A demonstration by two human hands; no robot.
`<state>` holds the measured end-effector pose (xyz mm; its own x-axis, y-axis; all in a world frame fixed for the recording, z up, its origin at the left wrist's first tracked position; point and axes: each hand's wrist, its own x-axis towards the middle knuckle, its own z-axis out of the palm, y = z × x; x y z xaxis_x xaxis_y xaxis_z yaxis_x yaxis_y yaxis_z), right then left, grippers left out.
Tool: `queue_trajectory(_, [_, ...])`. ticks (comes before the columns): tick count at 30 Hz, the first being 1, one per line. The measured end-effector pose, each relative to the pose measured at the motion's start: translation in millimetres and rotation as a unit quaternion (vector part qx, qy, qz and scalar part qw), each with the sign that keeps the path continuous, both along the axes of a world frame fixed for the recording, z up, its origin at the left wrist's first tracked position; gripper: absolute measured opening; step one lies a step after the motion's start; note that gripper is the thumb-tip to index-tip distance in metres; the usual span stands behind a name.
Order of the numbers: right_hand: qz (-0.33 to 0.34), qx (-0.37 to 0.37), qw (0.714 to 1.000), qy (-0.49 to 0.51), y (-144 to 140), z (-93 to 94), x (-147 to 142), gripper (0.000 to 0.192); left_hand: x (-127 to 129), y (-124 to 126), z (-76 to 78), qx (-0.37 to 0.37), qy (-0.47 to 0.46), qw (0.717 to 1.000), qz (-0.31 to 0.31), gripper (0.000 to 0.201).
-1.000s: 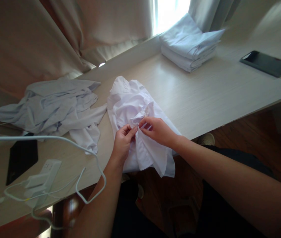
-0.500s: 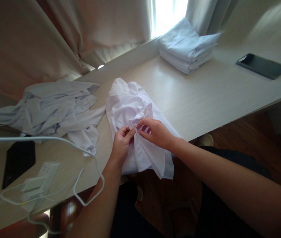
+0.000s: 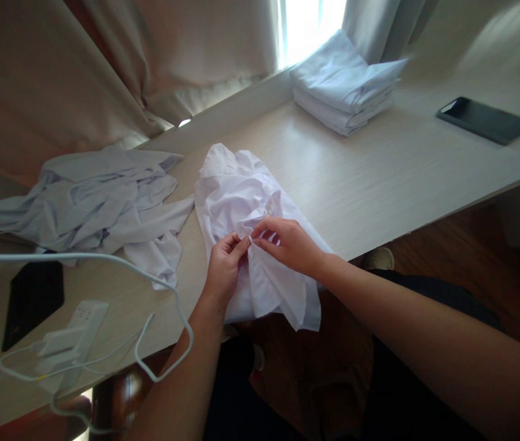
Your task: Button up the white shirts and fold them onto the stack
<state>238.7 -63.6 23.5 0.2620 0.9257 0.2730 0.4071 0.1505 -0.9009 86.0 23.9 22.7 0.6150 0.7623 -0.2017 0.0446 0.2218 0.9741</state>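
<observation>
A white shirt (image 3: 236,190) lies in front of me, its collar end toward the back and its lower edge hanging over the table's front edge. My left hand (image 3: 226,260) pinches a fold of its front between thumb and fingers. Right beside it, the fingertips of my right hand (image 3: 285,245) are closed on the same edge of cloth. Whether a button sits between the fingertips is too small to make out. To the left, a crumpled heap of white garments (image 3: 98,199) lies near the shirt.
Folded white garments (image 3: 346,92) are stacked at the back by the window. A dark phone (image 3: 486,120) lies at the right on the table (image 3: 379,177). At the left are a black flat object (image 3: 34,300), a power strip (image 3: 82,324) and a white cable (image 3: 149,272) looping near my left forearm.
Both hands keep their pinch on the shirt with hardly any movement. The whole view has shifted very slightly.
</observation>
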Motion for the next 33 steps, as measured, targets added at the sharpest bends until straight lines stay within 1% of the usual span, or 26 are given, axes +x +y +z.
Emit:
queue_trajectory(7, [-0.012,0.003,1.0,0.006,1.5,-1.2,1.0,0.009,-0.8,0.8,-2.0,-0.031,-0.009,0.999,-0.004,0.021])
queue_trajectory(11, [-0.011,0.017,1.0,0.005,2.3,-3.5,1.6,0.008,0.1,0.8,-2.6,-0.063,-0.029,0.998,-0.01,0.025])
queue_trajectory(14, [-0.006,0.031,0.999,0.002,2.3,-4.1,2.3,0.008,0.4,0.8,-1.6,-0.082,-0.047,0.995,-0.021,0.026])
queue_trajectory(19, [-0.008,0.047,0.999,0.005,2.0,-2.8,3.0,0.008,-2.5,2.5,1.6,-0.089,-0.055,0.994,-0.033,0.024])
queue_trajectory(25, [-0.009,0.055,0.998,0.013,1.9,-1.9,2.6,0.009,-5.4,4.2,5.9,-0.108,-0.054,0.991,-0.056,0.028])
queue_trajectory(33, [-0.002,0.058,0.998,0.04,0.8,1.1,1.7,0.009,-5.7,5.9,6.0,-0.146,-0.07,0.984,-0.072,0.032])
